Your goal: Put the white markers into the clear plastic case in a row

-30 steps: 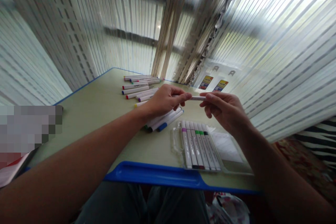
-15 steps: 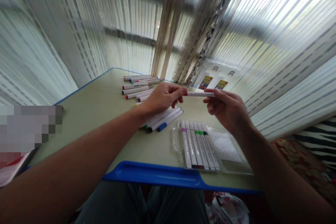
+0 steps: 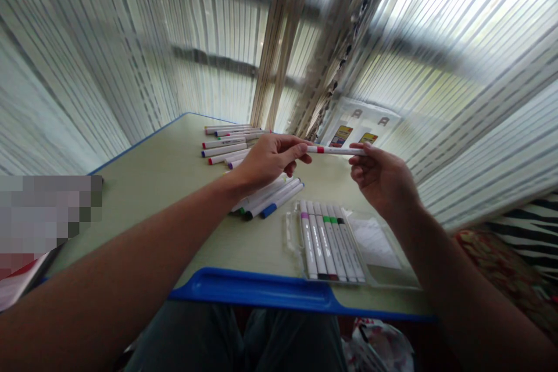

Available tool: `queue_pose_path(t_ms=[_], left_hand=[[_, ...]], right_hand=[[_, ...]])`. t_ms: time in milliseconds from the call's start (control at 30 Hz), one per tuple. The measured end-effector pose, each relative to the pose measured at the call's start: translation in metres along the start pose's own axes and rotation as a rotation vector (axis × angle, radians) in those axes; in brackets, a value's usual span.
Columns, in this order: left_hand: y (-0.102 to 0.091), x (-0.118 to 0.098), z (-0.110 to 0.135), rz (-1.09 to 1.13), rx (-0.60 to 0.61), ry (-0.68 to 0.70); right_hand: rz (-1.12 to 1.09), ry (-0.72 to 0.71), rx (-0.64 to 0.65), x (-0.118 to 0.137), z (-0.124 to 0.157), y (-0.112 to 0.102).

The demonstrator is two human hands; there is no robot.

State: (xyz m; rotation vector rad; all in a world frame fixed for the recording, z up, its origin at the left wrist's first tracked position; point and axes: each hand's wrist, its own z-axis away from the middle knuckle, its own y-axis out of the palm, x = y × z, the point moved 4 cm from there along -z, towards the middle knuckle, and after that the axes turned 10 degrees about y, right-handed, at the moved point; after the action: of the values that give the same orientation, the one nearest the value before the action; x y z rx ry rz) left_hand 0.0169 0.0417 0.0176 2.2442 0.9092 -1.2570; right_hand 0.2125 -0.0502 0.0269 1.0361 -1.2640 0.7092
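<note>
A white marker (image 3: 337,151) with a red band lies level in the air between my hands. My left hand (image 3: 276,156) pinches its left end, close to the band. At the other end, the fingers of my right hand (image 3: 383,177) are closed on it. Below, a clear plastic case (image 3: 383,276) on the table holds several white markers (image 3: 325,244) in a row, with purple, green and black bands. Loose markers (image 3: 224,144) with coloured ends lie beyond my left hand, and more loose markers (image 3: 276,197) lie under it, a blue-capped one among them.
The pale table (image 3: 143,186) has a blue rim with a moulded tray (image 3: 261,288) at the front. A clear package with yellow labels (image 3: 344,133) stands at the back by the striped curtain (image 3: 218,23). A plastic bag (image 3: 379,346) is below the table's edge.
My right hand has shifted slightly right with the marker. The red band, earlier at my left fingertips, now shows clear of them. The case and loose markers stay put.
</note>
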Motion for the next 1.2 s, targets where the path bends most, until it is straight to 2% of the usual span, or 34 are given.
queue_pose_path(t_ms=[333,667,833,1033,1200], left_hand=[[0.001,0.001,0.001,0.152,0.068,0.013],[0.0,-0.002,0.005,0.237,0.094,-0.111],[0.002,-0.003,0.005,0.209,0.122,-0.103],[-0.001,0.001,0.003,0.118,0.076,-0.062],[0.0,-0.001,0.003,0.02,0.055,-0.036]], right_hand=[[0.012,0.006,-0.005,0.0,-0.001,-0.001],[0.082,-0.058,0.007,0.002,0.003,0.002],[0.042,-0.028,0.015,0.001,0.004,0.005],[0.1,-0.031,0.021,0.002,0.009,0.009],[0.149,-0.027,0.075,0.001,0.011,0.013]])
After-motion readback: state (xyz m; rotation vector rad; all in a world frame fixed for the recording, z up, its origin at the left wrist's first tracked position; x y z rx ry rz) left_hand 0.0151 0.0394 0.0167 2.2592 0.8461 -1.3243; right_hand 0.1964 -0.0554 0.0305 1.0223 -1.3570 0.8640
